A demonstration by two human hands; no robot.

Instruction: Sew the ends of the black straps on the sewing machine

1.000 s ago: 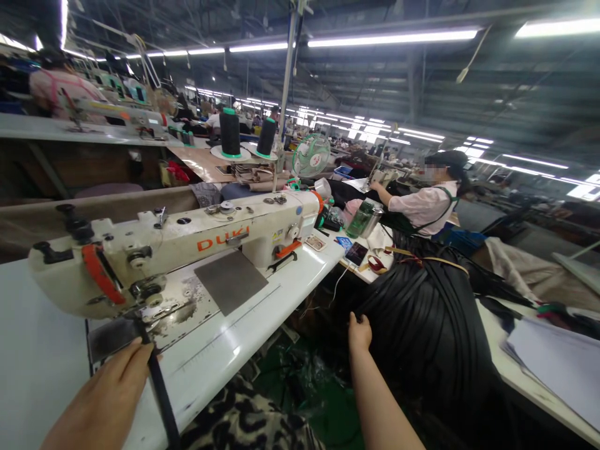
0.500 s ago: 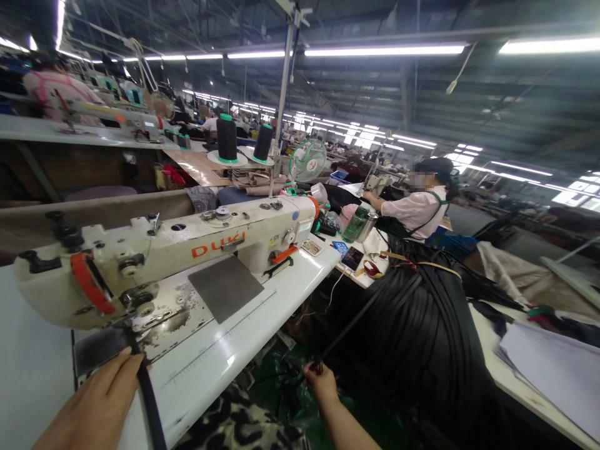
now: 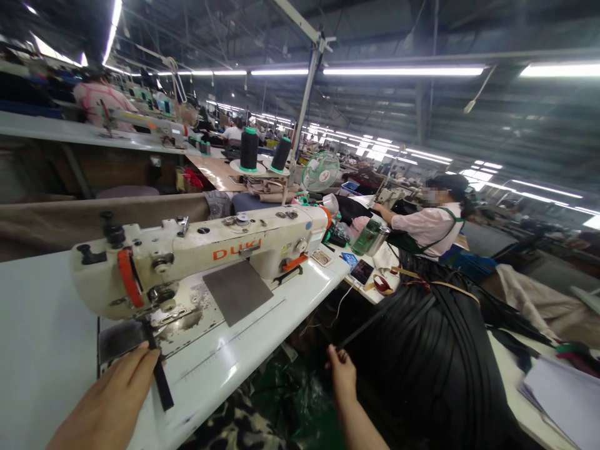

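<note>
A white sewing machine stands on the table at my left. A black strap runs from under its presser foot toward me, its cut end on the tabletop. My left hand lies by the needle area, fingers together and pressed on this strap. Lower and to the right, my right hand is closed in a pinch on a second black strap, held off the table edge. That strap leads up to a large bundle of black straps draped at my right.
A grey plate lies on the machine bed. Thread cones and a fan stand behind. A green bottle and a phone are on the side table. Papers lie far right. A co-worker sits beyond the bundle.
My view has turned left, so the scene sits farther right. The strap at the machine has moved toward the needle, and its near end now shows. My right hand still pinches its strap.
</note>
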